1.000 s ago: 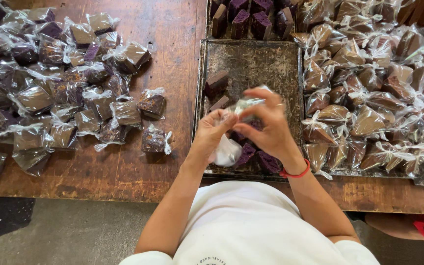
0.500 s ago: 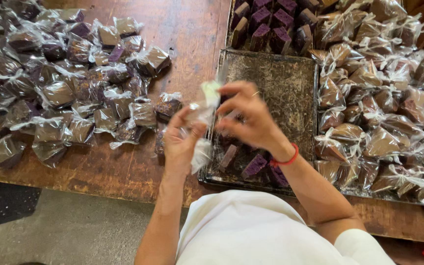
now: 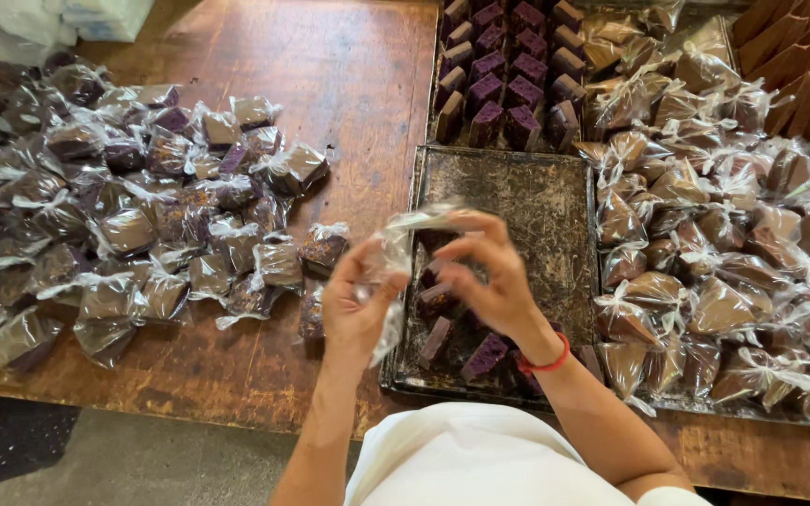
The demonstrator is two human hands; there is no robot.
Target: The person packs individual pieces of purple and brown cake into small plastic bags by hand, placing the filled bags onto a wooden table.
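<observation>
A person's left hand (image 3: 358,305) and right hand (image 3: 489,272) hold a clear plastic bag (image 3: 396,253) between them above the near-left corner of a dark metal tray (image 3: 536,201) on a wooden counter (image 3: 349,84). Each grip pinches the bag. Wrapped pieces (image 3: 133,225) lie left; purple blocks (image 3: 508,84) sit far beyond the tray.

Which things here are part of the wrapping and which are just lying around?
In use: left hand, right hand, clear bag, purple pieces, tray.
Lying about: wrapped pile left, wrapped pile right, white bag.
</observation>
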